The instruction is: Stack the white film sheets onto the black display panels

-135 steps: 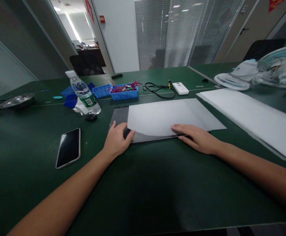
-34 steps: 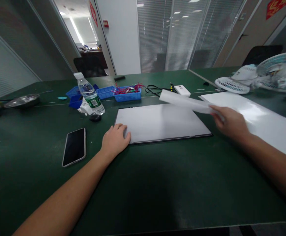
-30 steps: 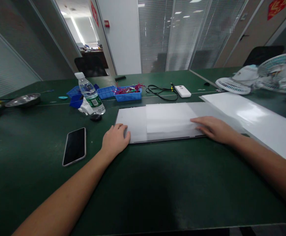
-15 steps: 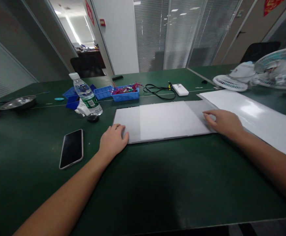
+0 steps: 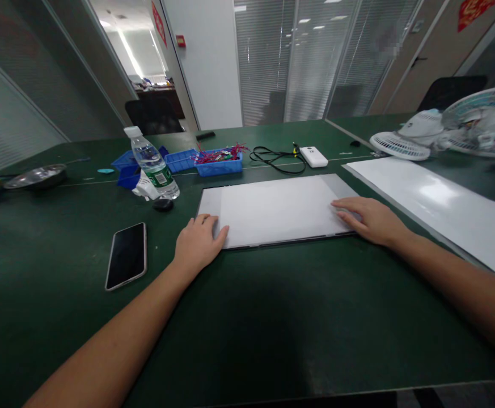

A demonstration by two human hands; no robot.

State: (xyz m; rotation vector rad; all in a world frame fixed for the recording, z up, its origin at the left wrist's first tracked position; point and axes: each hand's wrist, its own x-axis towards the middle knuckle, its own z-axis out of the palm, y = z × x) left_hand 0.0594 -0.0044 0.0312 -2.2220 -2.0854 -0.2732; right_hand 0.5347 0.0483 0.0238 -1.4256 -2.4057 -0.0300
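A flat grey panel [image 5: 210,199] lies on the green table [image 5: 247,317] in front of me. A white sheet [image 5: 276,209] covers most of it, leaving a grey strip bare at the left and right ends. My left hand [image 5: 198,242] rests on the panel's near left corner, fingers curled and pressing down. My right hand [image 5: 368,218] lies flat with fingers stretched out on the sheet's near right corner.
A black phone [image 5: 127,262] lies left of my left hand. Behind it stand a water bottle [image 5: 151,164], blue trays [image 5: 219,161], a black cable [image 5: 276,158] and a white box [image 5: 314,156]. A stack of white sheets [image 5: 434,201] and fans [image 5: 451,127] are at the right.
My right hand brought a white sheet from the stack at the right, laid it on the panel and slid it leftward until it covered most of it. My left hand stayed at the corner.
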